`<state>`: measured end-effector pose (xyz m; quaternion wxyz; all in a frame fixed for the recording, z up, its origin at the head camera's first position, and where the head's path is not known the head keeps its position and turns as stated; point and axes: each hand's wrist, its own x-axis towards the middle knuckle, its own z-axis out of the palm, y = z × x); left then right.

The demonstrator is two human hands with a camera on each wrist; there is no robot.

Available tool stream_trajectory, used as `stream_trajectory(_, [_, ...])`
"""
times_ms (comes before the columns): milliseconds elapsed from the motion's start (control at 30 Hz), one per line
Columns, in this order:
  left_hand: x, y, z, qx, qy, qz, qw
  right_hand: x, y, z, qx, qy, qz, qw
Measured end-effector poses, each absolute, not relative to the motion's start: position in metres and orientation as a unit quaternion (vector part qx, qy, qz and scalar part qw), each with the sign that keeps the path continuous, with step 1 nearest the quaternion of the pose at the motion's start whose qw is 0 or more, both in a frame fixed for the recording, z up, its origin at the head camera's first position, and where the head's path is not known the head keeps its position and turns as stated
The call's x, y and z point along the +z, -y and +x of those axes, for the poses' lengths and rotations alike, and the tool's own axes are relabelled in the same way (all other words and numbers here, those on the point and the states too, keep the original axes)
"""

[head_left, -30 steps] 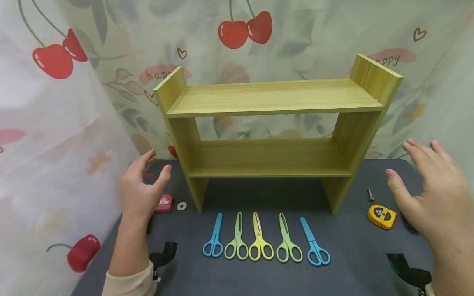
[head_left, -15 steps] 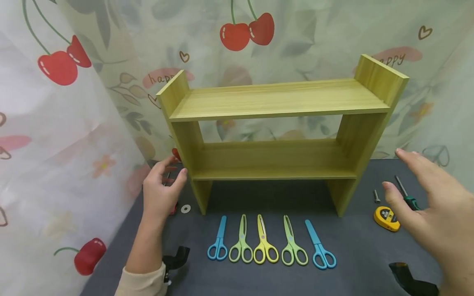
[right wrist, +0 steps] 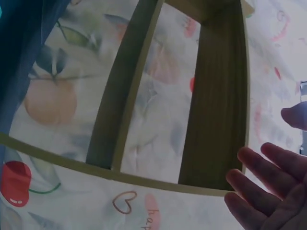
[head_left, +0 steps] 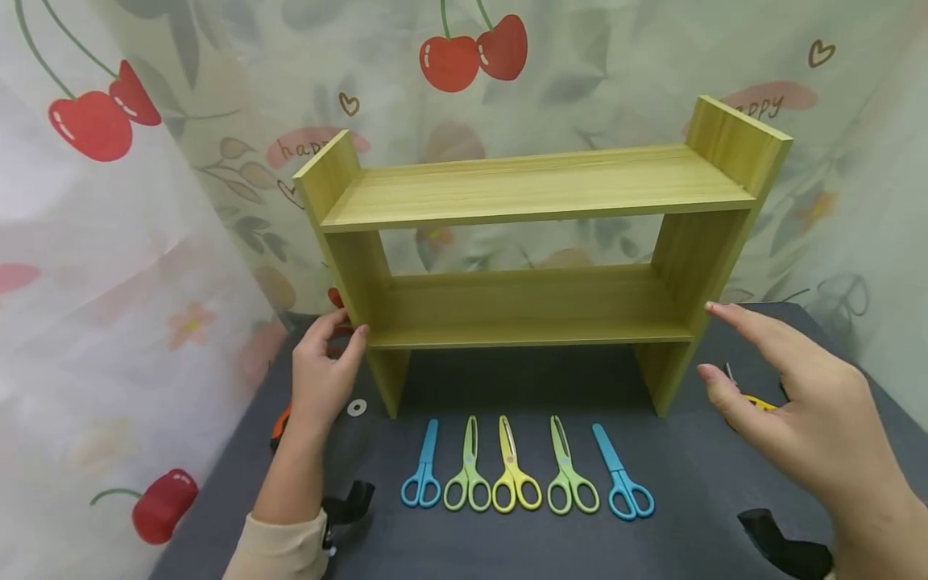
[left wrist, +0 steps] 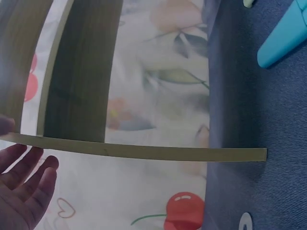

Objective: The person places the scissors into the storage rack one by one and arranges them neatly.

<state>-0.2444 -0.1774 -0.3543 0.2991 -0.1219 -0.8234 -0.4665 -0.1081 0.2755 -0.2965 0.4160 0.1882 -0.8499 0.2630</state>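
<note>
1. We list: shelf [head_left: 532, 308], yellowish wood-grain, two-tiered, upright on dark table [head_left: 507, 552].
2. Left hand [head_left: 325, 377]: thumb and fingers astride shelf's left end; grip, we cannot tell.
3. Right hand [head_left: 815, 407]: fingers extended, nothing held, near right end.

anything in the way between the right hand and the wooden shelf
Nothing visible stands between the right hand and the right side of the wooden shelf. The screw and yellow tape measure lie low on the table, seemingly clear of that gap.
</note>
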Motion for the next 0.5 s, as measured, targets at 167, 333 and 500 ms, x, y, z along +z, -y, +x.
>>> stream_trajectory(167, [-0.357, 0.175, -0.251, -0.463, 0.809, -0.141, 0.332, -0.306, -0.276, -0.118, 0.280, 0.860, 0.214, 0.369])
stream_trajectory(333, [-0.365, 0.171, -0.254, -0.405, 0.813, -0.168, 0.384, -0.315, -0.276, -0.128, 0.304, 0.876, 0.229, 0.296])
stream_trajectory(500, [-0.371, 0.169, -0.255, -0.371, 0.807, -0.172, 0.426, -0.325, -0.277, -0.135, 0.358, 0.889, 0.229, 0.169])
